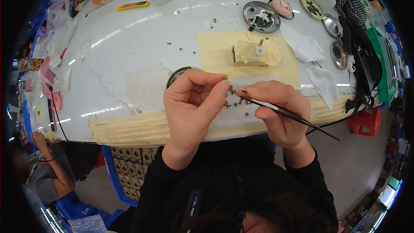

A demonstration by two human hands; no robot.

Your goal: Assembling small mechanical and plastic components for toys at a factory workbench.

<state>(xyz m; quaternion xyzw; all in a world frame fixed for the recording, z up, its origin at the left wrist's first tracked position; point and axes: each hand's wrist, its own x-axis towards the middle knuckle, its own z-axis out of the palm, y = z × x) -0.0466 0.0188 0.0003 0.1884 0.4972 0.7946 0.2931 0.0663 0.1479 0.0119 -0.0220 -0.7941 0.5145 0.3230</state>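
Observation:
My left hand (194,103) is closed in a pinch, thumb against forefinger, over the near edge of the table. Whatever sits between those fingertips is too small to name. In my right hand (284,108) I grip a pair of black tweezers (297,120), their tips close to my left fingertips and their tail sloping down to the right. Small dark pieces (246,113) lie scattered on a white sheet (235,124) below my hands. Partly hidden behind my left hand is a round metal tin (176,76).
A tape-covered block (254,55) with a small white cup (260,51) stands ahead. Beyond it are a metal dish (245,15) of dark pieces and a pink oval case (282,6). A yellow box cutter (133,5) lies far left. Another person's arm (60,179) shows at left.

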